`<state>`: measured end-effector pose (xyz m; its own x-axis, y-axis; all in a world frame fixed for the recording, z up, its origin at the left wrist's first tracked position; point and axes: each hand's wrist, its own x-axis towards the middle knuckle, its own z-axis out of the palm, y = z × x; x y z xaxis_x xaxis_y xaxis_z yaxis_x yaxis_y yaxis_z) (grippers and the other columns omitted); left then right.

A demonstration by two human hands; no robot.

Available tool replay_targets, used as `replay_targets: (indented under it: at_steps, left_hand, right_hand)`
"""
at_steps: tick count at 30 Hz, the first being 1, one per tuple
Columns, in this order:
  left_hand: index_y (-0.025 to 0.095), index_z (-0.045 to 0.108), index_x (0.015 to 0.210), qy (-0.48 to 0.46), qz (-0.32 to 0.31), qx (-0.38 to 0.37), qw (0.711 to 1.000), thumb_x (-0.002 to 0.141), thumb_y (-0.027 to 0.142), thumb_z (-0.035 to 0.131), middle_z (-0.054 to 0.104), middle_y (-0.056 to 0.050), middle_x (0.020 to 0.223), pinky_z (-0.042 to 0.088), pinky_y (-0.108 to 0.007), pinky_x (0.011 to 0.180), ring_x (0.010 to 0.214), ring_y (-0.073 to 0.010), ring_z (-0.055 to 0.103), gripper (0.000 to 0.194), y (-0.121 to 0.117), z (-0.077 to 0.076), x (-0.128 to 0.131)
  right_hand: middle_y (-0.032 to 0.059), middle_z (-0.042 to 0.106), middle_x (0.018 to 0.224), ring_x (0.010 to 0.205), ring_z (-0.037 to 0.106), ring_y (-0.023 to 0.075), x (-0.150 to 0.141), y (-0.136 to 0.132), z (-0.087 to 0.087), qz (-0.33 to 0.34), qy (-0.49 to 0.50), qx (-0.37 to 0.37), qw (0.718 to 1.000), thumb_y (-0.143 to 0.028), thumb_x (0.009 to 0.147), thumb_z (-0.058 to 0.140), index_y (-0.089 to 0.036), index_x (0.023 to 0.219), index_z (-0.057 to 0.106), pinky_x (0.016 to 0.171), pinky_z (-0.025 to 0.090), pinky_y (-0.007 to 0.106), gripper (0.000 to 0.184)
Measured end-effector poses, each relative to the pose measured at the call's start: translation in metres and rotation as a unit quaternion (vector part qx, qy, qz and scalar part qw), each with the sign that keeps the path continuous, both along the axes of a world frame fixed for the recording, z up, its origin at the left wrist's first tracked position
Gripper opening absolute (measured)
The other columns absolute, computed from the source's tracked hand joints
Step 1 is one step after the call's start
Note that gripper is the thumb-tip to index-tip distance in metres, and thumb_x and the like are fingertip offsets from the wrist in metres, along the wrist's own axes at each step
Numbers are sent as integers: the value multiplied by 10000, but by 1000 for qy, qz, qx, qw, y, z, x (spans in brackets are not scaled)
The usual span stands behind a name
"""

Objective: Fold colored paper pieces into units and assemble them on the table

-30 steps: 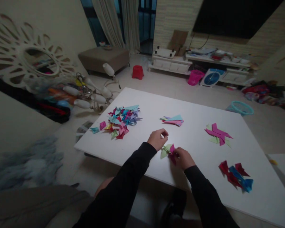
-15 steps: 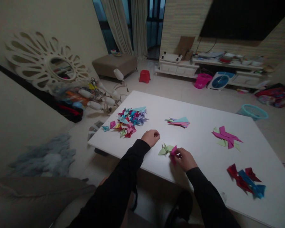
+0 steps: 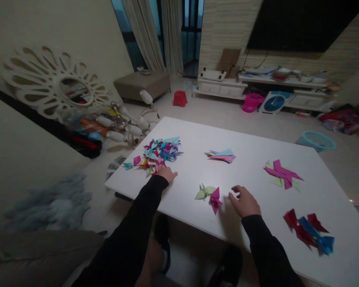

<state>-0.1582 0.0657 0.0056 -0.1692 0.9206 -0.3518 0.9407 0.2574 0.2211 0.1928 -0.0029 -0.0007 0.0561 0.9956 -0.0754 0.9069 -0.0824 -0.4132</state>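
A green paper crane (image 3: 206, 191) and a magenta paper crane (image 3: 215, 200) lie against each other on the white table (image 3: 185, 207) in front of me. My right hand (image 3: 245, 201) hovers just right of the magenta crane, its fingers apart and holding nothing. My left hand (image 3: 166, 174) reaches to the near right edge of a heap of folded paper cranes (image 3: 164, 149) in many colours. Its thumb points away from the other fingers, which partly cover the pink and red pieces there.
Folded paper strips (image 3: 221, 155) lie stacked mid-table. Crossed magenta and green folded papers (image 3: 283, 174) rest to the right, with red and blue folded papers (image 3: 309, 231) nearer me. A turquoise basket (image 3: 317, 140) stands beyond the right edge; a lamp fixture (image 3: 133, 129) is at the left.
My right hand has let go of the magenta crane and drawn back to the right. My left hand has moved left, from near the green crane to the heap.
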Motion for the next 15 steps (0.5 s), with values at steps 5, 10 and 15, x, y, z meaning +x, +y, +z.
replay_targets:
  at_steps: [5,10,15]
  left_hand:
    - [84,563,1244,19,144,43,988,812,548,576,410,-276,1454,368,-470,1064,1368,-419,406,634,6,-1,-7]
    - [173,503,1279,-24,193,50,980,817,531,568,433,-228,1428,380,-471,1052,1367,-398,410,588,13,-1,-10]
    - [139,496,1330,-45,196,46,979,819,533,548,427,-251,1460,369,-478,1062,1376,-416,408,647,18,1,-13]
  right_hand:
    - [38,658,1145,837,650,196,9,7,5,-49,-22,-43,998,-493,878,511,-255,1035,649,673,421,317,317]
    - [29,661,1115,813,644,183,12,4,5,-57,-13,-39,998,-487,868,525,-259,1011,660,670,423,307,301]
    - [41,677,1087,775,637,182,13,-1,4,-57,-1,-13,998,-458,866,547,-245,992,664,645,405,306,274]
